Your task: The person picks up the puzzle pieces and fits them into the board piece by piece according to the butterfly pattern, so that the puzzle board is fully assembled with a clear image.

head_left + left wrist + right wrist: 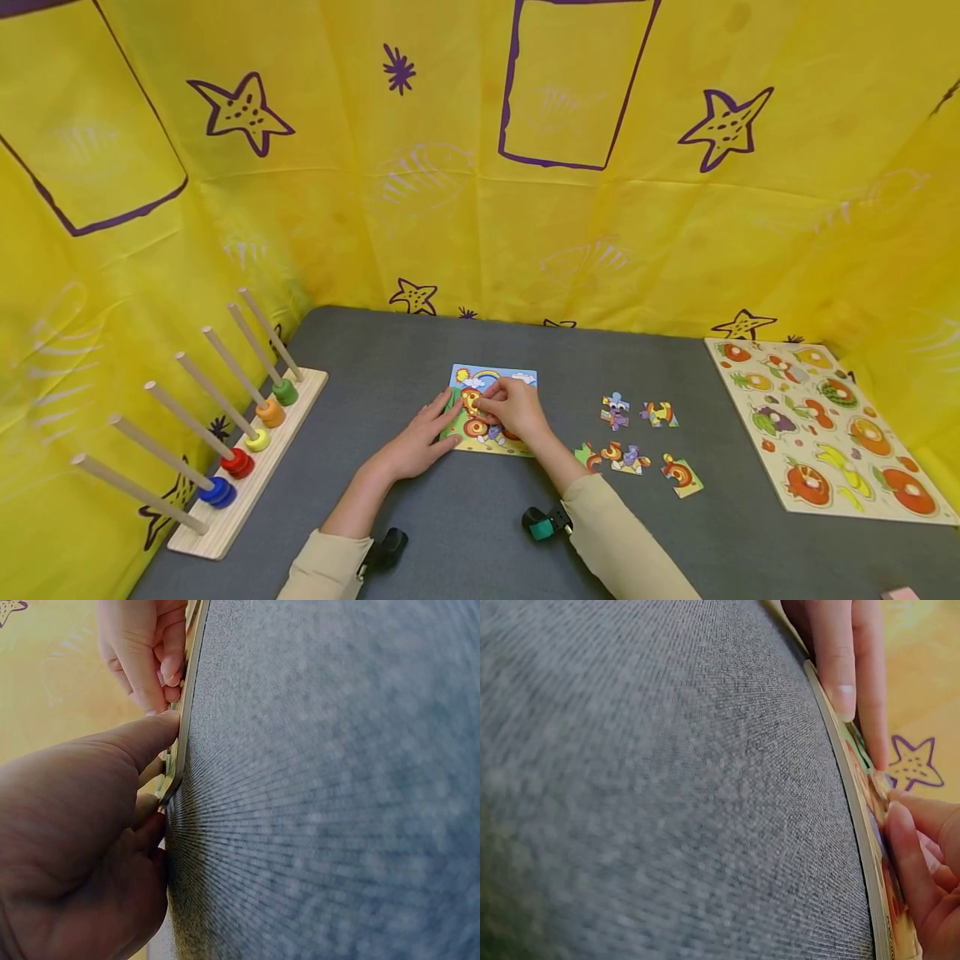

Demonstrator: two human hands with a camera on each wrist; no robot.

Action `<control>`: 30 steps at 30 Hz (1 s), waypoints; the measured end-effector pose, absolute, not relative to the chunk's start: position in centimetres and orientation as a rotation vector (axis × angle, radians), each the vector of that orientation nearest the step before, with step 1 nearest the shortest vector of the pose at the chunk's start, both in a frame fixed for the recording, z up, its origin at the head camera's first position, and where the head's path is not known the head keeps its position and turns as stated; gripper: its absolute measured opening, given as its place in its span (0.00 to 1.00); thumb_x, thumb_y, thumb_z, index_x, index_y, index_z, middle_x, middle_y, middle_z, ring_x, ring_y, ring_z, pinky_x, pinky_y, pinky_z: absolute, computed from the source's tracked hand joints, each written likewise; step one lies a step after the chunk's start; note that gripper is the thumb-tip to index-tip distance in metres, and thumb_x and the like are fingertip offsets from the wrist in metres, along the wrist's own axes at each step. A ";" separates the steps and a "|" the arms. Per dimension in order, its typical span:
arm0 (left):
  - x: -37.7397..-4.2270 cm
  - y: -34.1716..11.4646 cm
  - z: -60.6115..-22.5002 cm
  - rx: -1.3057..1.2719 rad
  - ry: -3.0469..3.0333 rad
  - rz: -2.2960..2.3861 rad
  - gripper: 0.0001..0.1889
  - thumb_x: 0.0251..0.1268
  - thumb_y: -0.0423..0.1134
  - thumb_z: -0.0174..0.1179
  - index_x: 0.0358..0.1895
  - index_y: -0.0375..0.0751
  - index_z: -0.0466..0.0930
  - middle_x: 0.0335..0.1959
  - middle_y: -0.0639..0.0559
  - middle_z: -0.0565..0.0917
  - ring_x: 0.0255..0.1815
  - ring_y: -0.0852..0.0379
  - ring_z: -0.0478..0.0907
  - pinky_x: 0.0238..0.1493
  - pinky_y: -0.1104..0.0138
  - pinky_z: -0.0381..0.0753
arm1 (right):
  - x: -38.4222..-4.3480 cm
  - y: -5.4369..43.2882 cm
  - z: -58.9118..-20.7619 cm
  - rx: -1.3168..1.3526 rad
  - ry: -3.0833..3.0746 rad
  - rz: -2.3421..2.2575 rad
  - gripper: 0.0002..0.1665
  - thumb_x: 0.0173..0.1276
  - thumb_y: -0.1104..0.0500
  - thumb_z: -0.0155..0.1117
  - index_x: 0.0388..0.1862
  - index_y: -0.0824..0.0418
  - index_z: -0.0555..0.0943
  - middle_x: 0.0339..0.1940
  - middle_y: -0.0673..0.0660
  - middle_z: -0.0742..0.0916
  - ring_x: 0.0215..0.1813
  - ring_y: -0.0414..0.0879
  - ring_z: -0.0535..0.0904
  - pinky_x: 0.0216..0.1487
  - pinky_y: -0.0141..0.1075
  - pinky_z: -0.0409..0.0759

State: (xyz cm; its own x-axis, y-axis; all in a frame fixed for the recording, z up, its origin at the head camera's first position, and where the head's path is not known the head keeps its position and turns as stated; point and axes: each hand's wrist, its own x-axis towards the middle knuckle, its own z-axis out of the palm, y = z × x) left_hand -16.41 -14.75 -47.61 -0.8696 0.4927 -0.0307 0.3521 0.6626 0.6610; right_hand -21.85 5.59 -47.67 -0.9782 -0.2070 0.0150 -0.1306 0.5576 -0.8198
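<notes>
puzzle board: before the person | left hand point(417, 442): fingers spread, on board's point(487, 448) left edge | right hand point(517, 410): pinching piece point(471, 402) on board | step: apparently fitting it | next: likely align, press | loose pieces point(684, 478): right of board

Yellow fabric point(450, 117) hangs behind and along both sides, creased and wavy. Printed on it: purple-outlined starfish point(243, 114), purple-edged rectangles point(577, 50), pale striped fish point(427, 177). Dark grey table surface point(360, 358) below, meeting fabric at far edge; finely ribbed texture up close. Light soft, even.
</notes>
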 end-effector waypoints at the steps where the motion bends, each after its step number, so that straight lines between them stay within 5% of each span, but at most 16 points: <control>1: -16.4 -14.7 -47.6 0.686 2.672 0.997 0.31 0.75 0.41 0.52 0.75 0.33 0.54 0.77 0.33 0.46 0.77 0.37 0.42 0.72 0.43 0.44 | -21.9 5.6 -47.6 -0.284 2.701 -1.401 0.11 0.60 0.55 0.74 0.29 0.61 0.83 0.16 0.48 0.83 0.17 0.38 0.78 0.20 0.31 0.73; 30: -16.5 -14.7 -47.4 0.657 2.654 0.991 0.32 0.75 0.42 0.53 0.76 0.36 0.55 0.78 0.35 0.47 0.77 0.36 0.42 0.71 0.41 0.47 | -22.0 5.1 -48.0 -0.386 2.842 -1.292 0.07 0.61 0.58 0.72 0.31 0.58 0.82 0.16 0.47 0.77 0.17 0.38 0.70 0.21 0.31 0.67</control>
